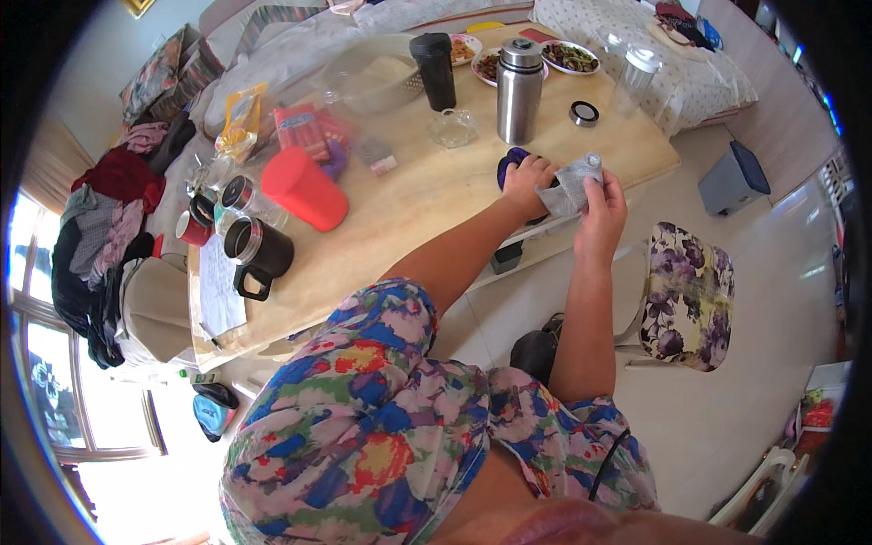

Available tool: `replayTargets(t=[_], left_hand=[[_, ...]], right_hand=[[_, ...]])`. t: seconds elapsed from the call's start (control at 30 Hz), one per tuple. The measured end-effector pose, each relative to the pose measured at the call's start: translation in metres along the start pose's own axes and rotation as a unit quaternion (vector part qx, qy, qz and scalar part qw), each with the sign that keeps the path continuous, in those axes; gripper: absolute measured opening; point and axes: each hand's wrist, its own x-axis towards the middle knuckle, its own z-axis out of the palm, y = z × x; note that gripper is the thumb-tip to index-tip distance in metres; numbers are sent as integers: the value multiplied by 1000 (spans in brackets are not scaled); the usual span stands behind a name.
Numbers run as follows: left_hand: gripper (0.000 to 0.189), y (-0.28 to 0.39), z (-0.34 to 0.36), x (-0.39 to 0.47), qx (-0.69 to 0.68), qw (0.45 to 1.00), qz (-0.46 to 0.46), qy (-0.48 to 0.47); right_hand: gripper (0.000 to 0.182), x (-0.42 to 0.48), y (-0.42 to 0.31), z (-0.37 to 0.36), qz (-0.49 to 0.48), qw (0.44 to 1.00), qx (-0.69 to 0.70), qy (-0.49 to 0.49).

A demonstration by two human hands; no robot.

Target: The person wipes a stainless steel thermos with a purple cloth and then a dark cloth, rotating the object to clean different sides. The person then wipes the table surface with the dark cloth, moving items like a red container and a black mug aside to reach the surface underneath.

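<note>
My left hand [528,185] is curled over a dark purple bundle, apparently cloth [511,163], at the near edge of the wooden table [422,197]. Its palm side is hidden. Just to the right, my right hand [603,204] pinches a crumpled grey mesh cloth [571,185] between thumb and fingers. That cloth hangs beside the left hand's fingers, and whether they touch it is unclear. Behind the hands a steel vacuum flask [520,92] stands upright. A round lid [584,114] lies to the flask's right.
Toward the back stand a black tumbler [433,71], a glass ashtray [452,128], plates of food [571,57] and a clear bottle [635,82]. A red canister [304,189] and black mug [259,252] are left. A floral-covered chair [688,296] and grey bin [734,178] stand right.
</note>
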Motion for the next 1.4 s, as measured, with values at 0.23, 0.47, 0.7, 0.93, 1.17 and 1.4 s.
replayTargets(t=[0.23,0.47,0.7,0.93,1.17,1.4], left_hand=[[69,-83,-38,-137,5,995,-52,81],[64,-176,-84,-279,85,951,-225,193],[62,-151,-56,-218,6,983,-121,141],[68,-63,6,-55,89,995,-20,43],[32,-80,39,-34,91,991,-6,93],[34,-130,25,-111,31,986,38,160]], right_hand=[[22,-7,5,6,47,998,35,4],[20,-18,-2,14,45,996,69,-17],[17,-29,-1,43,87,990,98,-42],[18,-25,42,52,-181,944,-266,-68],[25,-21,96,54,-299,793,-503,-168],[23,-74,84,89,-307,826,-382,-279]])
